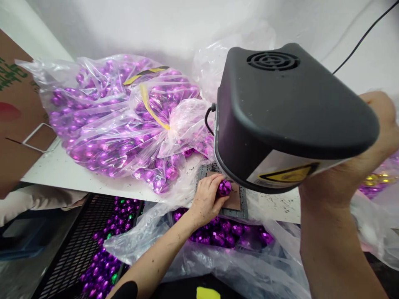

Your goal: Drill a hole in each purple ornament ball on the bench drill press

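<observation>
My left hand (205, 198) pinches a shiny purple faceted ball (224, 188) between thumb and fingers. The ball is over a brown cardboard piece (233, 202) that lies on a dark grey plate (245, 203). At the right, my right hand (339, 182) grips a bulky black handheld device (289, 112) with a round vent on top and a yellow warning label on its side. The device hangs above and to the right of the ball; its far face and part of my right hand's fingers are hidden. An open clear bag of purple balls (218, 236) sits below my left hand.
A tied clear bag of purple balls (121, 120) fills the left of the white table (124, 182). A cardboard box (18, 116) stands far left. Below is a black mesh basket (75, 232) with purple and green balls. A black cable (364, 37) runs along the wall.
</observation>
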`<state>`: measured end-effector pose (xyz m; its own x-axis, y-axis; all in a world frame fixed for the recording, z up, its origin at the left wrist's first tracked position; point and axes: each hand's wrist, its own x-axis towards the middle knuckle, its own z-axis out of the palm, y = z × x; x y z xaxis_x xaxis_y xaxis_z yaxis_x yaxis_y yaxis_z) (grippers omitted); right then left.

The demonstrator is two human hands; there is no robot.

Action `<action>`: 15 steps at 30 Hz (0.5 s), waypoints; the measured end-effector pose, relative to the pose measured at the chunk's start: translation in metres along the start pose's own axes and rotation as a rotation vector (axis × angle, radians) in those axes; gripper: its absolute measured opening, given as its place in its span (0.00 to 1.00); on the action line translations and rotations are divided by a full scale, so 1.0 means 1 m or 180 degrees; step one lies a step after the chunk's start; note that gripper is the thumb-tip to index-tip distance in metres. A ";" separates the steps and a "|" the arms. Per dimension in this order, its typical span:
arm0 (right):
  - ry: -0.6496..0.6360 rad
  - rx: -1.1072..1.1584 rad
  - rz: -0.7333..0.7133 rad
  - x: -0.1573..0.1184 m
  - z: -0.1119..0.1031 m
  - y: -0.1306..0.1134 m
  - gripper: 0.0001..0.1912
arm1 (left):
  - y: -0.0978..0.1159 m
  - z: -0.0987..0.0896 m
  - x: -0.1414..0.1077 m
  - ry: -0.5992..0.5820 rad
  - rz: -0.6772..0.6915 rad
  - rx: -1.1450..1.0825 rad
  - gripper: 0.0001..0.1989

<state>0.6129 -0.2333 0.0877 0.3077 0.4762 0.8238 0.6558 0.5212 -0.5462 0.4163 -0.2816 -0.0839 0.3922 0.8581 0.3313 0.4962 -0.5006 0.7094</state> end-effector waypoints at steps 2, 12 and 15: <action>-0.0002 0.0002 -0.0012 -0.001 0.000 0.001 0.25 | 0.003 0.002 0.003 0.0021 -0.0174 -0.0123 0.22; -0.0035 -0.0067 0.0118 0.001 -0.001 -0.004 0.27 | 0.008 0.010 0.008 -0.0074 -0.0381 -0.0028 0.17; 0.0076 -0.0223 0.0111 -0.004 -0.003 -0.008 0.24 | 0.007 0.008 0.007 -0.0083 -0.0387 -0.0057 0.15</action>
<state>0.6085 -0.2417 0.0899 0.3468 0.4757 0.8083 0.6908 0.4534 -0.5632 0.4285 -0.2797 -0.0813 0.3500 0.9090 0.2261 0.5274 -0.3907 0.7544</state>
